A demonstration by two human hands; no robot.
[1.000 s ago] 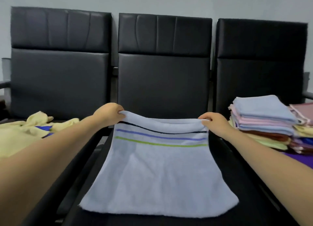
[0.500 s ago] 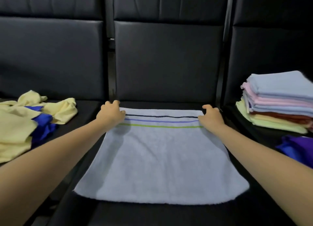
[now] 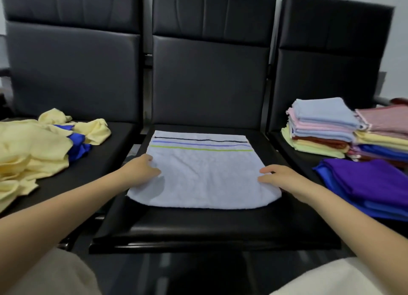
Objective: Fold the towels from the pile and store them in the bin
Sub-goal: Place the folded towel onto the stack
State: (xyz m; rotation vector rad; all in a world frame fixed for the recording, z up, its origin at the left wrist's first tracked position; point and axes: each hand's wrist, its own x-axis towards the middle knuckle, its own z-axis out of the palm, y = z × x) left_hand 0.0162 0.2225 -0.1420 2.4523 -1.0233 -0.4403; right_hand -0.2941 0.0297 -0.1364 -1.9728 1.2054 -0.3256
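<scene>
I'd pinch both side edges of the pale towel evenly — my 2 hands, left hand and right hand, rest loosely spread on it, gripping nothing yet.

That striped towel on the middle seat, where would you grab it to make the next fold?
Probably by one short side edge, pinching both corners there. The striped towel lies flat on the middle seat, with the left hand and right hand at its side edges. Come from the right, lift that edge and carry it over to the left one.
</scene>
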